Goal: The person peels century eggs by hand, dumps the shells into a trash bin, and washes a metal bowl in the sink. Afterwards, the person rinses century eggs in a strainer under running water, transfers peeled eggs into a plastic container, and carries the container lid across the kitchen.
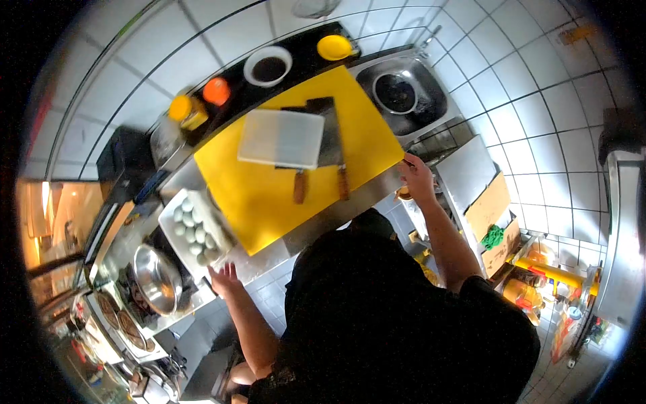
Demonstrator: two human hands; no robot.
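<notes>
My left hand (227, 280) is open, fingers apart, by the near corner of a white tray (222, 229) of several pale eggs (190, 225). Whether it touches the tray I cannot tell. My right hand (418, 178) is at the right corner of a yellow cutting board (269, 209), fingers partly bent and apart, with nothing visible in them. On the board lie two cleavers with wooden handles (300, 187) (344, 183). A translucent white plastic container (281, 138) rests over their blades and hides part of them.
Behind the board stand a white bowl of dark liquid (268, 66), a yellow bowl (334, 47), an orange-lidded jar (216, 90) and a yellow-lidded jar (188, 111). A sink (431, 101) holding a round pan is at right. A steel bowl (157, 279) sits at left.
</notes>
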